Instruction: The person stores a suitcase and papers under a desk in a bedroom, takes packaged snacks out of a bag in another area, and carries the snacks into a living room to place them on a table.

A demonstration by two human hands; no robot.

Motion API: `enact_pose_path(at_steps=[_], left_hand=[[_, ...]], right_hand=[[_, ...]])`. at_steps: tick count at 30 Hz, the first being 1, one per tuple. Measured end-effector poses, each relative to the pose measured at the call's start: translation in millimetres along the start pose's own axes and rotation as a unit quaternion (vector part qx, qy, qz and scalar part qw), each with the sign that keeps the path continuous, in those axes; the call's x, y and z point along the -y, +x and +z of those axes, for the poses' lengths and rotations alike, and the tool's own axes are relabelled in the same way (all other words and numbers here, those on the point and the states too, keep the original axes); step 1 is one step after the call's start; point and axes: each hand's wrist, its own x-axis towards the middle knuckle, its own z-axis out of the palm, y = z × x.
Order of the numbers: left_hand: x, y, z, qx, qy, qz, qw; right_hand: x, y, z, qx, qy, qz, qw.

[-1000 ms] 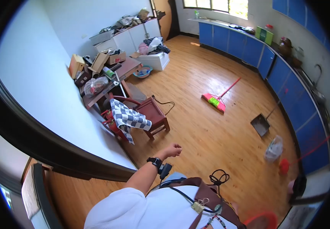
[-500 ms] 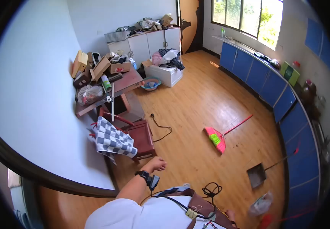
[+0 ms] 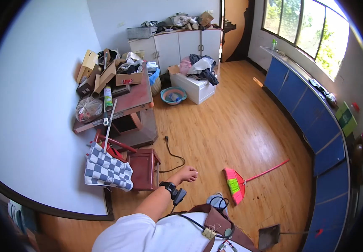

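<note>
Floorboards (image 3: 206,134) spread to the right of the red wooden chair (image 3: 141,170), with blue base cabinets (image 3: 301,94) far off on that same side. Just beyond the chair stands a cluttered tabletop (image 3: 137,94). Well to the chair's right, a pink-and-green broom (image 3: 235,187) lies on the floor; a checked cloth (image 3: 108,170) drapes over the chair's back, and a dustpan (image 3: 269,236) rests farther right than the broom head. Close by the chair's right side, the left hand (image 3: 188,173) hangs in the air, fingers curled in, seemingly around nothing; the right hand is out of view, so its state cannot be told. This looks like an empty-handed positioning step. Gripping the broom would call for bringing a hand down beside its handle, then uncurling the fingers to close around it.
</note>
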Motion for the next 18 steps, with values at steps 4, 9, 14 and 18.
enact_pose_path(at_steps=[4,9,14,18], left_hand=[[-33.5,42.9,-15.2,-0.118,-0.008,-0.058,0.991],[-106.2,95.9,-51.6,-0.202,-0.055,0.026,0.977],[-134.1,164.3,-92.9,-0.237,-0.083,0.020,0.968],[-138.8,224.1,-126.3,-0.251,-0.121,-0.100,0.955]], right_hand=[[137.2,61.6,17.2,0.038,-0.033,-0.012,0.999],[330.6,129.7,74.3,0.165,-0.030,-0.037,0.985],[517.1,160.2,218.5,0.216,-0.084,-0.105,0.967],[588.8,150.0,317.2,0.176,-0.175,-0.167,0.954]])
